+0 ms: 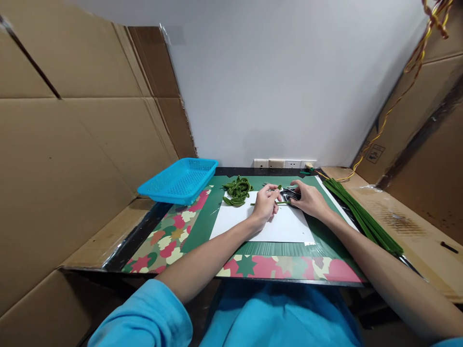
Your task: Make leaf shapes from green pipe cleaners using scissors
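Observation:
My left hand (266,205) is closed, its fingers pinched on a green pipe cleaner (283,203) over the white paper (289,230). A short green bit also shows at its fingertips. Just to the right, my right hand (309,198) curls its thumb and fingers about black-handled scissors (289,194), whose metal blades are partly hidden behind my left hand. A small pile of bent green pipe cleaner loops (238,189) lies at the paper's far left corner.
A blue perforated basket (181,180) stands at the back left. A bundle of long green pipe cleaners (363,217) lies along the right side. Wall sockets (285,164) line the back; twisted yellow wire (388,113) hangs at right. Cardboard panels (83,135) flank the table.

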The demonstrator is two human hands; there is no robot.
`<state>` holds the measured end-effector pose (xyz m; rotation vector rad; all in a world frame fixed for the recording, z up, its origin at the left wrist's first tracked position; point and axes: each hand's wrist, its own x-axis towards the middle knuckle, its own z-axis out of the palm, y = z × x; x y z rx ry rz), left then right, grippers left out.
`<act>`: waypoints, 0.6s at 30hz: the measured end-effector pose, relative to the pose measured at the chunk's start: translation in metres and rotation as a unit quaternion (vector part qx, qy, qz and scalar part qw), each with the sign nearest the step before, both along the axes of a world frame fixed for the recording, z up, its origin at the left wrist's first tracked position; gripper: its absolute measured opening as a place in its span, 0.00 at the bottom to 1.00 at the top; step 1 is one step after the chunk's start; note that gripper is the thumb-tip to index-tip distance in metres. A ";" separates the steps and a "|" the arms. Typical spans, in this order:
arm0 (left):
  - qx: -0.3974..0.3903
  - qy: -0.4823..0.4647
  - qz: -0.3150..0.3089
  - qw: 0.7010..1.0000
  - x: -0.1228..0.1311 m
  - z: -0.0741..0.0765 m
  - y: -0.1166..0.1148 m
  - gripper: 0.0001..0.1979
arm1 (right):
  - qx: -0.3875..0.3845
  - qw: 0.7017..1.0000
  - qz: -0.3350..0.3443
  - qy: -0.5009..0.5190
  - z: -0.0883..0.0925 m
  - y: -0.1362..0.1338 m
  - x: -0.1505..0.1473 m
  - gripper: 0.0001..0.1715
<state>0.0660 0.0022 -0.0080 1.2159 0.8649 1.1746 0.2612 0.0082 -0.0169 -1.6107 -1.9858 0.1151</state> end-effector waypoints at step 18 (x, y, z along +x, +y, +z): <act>-0.007 0.013 0.028 1.000 0.000 0.000 0.000 0.04 | 0.161 0.984 0.010 0.078 0.012 0.006 0.021 0.37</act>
